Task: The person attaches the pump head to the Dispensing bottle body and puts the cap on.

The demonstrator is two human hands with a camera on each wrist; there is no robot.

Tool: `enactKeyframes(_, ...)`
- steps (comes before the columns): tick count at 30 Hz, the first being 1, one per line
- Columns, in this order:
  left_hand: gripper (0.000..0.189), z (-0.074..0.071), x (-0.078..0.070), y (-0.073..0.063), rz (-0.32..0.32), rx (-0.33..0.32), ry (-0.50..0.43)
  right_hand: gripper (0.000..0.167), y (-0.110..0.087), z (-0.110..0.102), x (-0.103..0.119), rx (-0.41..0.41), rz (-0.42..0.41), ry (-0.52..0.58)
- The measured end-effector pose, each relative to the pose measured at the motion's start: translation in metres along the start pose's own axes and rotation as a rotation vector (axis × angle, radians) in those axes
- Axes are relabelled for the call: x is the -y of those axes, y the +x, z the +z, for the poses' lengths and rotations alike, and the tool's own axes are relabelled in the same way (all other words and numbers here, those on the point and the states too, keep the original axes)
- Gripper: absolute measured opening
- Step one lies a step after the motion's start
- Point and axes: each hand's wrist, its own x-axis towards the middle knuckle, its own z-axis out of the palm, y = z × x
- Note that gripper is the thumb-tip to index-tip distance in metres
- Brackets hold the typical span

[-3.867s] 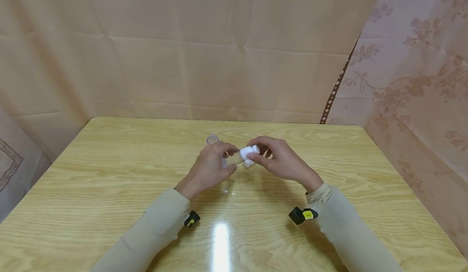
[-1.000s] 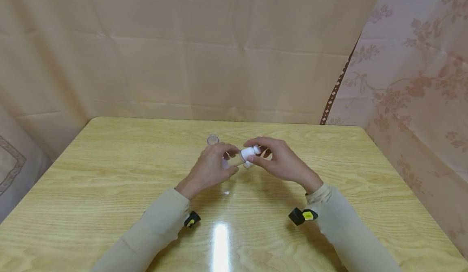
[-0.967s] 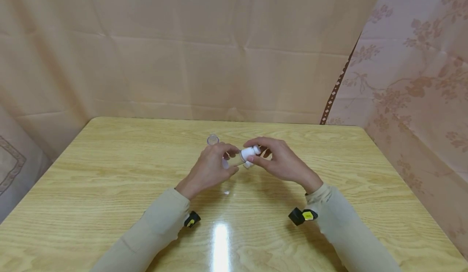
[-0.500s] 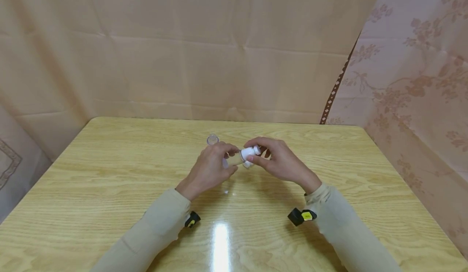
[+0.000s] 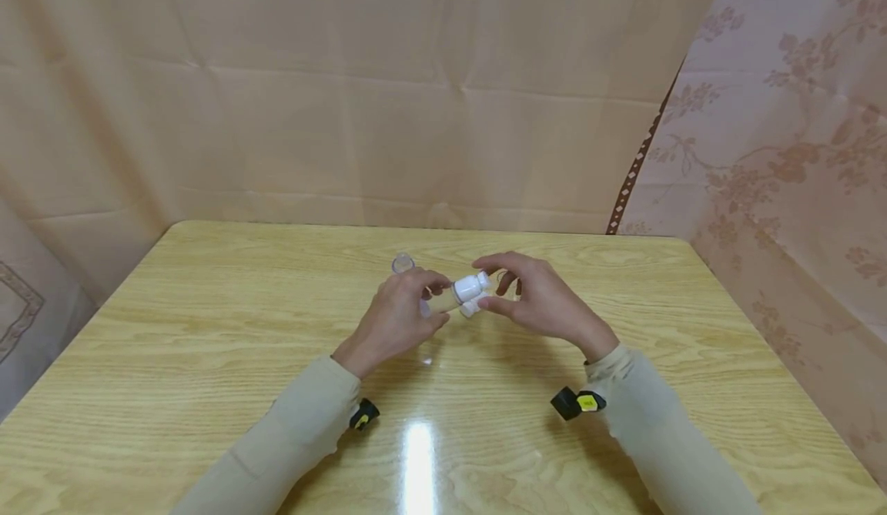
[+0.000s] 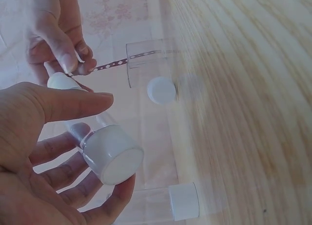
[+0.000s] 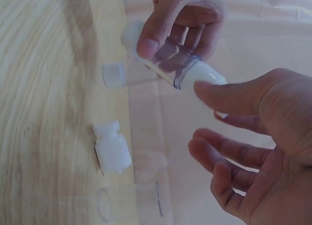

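My left hand (image 5: pixel 398 315) holds a small clear cylindrical bottle (image 7: pixel 161 71) by its lower part. The bottle tilts in the air, with a white base (image 6: pixel 114 154) and a white upper part (image 5: pixel 467 289) with a narrower tip pointing right. My right hand (image 5: pixel 543 299) is at that tip, its thumb and fingers apart around it. The thumb overlaps the white part in the right wrist view; contact is hard to tell. On the table below stands a separate white piece with a narrow top (image 7: pixel 112 149).
A clear upright container with a white base (image 7: pixel 113 75) stands behind my left hand. To the right, a clear hollow cover (image 7: pixel 129 203) stands on the wooden table (image 5: pixel 208 330). Beige curtains (image 5: pixel 388 115) hang behind the table, and patterned cloth (image 5: pixel 797 130) on the right.
My right hand has shifted slightly right and its forefinger has come up off the bottle's white part, which shows more fully now. The left hand keeps its hold, almost still.
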Motion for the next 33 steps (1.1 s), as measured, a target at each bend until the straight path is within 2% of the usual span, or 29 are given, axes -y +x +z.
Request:
enactKeyframes(5,0.038,0.000,0.000,0.000,-0.008,0.000,-0.003,0.049,-0.001,-0.002,-0.004,-0.022,0.062,-0.102)
enactKeyframes(12,0.037,0.000,0.000,-0.001,-0.014,0.002,-0.005,0.050,-0.001,-0.005,-0.006,-0.008,0.138,-0.206)
enactKeyframes(20,0.038,0.000,-0.001,0.000,-0.015,-0.001,-0.003,0.050,-0.001,-0.004,-0.013,-0.004,0.164,-0.315)
enactKeyframes(26,0.038,0.001,-0.001,0.000,-0.008,-0.003,-0.002,0.049,-0.001,0.000,-0.019,0.015,0.185,-0.353)
enactKeyframes(33,0.037,0.001,-0.002,-0.001,-0.004,-0.014,0.012,0.044,-0.001,0.005,-0.023,0.024,0.164,-0.374)
